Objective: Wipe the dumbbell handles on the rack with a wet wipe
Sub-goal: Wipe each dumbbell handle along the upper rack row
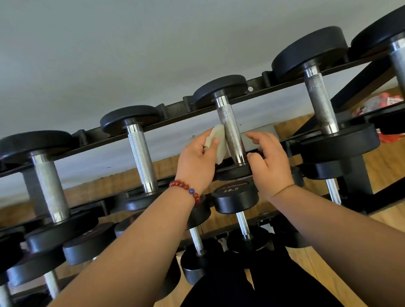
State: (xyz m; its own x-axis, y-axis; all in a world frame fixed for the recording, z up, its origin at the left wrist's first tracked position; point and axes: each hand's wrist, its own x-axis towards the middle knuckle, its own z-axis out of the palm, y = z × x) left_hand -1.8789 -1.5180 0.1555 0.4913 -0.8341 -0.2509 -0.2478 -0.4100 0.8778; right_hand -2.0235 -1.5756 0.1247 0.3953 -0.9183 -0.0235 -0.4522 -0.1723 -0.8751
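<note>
Reaching up from the near edge, two bare forearms are extended toward the rack (171, 107), and a red bead bracelet (186, 188) is worn on the left wrist. Just beyond the wrists, a lower-tier dumbbell marked 22.5 (236, 196) is seen.

Farther on, the left hand (196, 158) is raised to the left side of the middle handle (232, 133) on the upper tier. Its grip is pinched on the wet wipe (219, 141), thumb over the bunched cloth, and the wipe is pressed against the knurled steel about midway along. The right hand (270, 159) is held just right of the same handle, its grip spread and loosely curved with nothing in it. Its thumb is near the dumbbell's near head, but contact cannot be told.

The step in hand is judged to be the wiping of this middle handle, with only its left flank met by the wipe. For the next move, the wipe would need to be wrapped round the bar and drawn along its length, or the bar turned by the free hand so that the right side is reached. Whether the left neighbouring handle (141, 156) and the right neighbouring handle (320, 104) have been wiped cannot be told.
</note>
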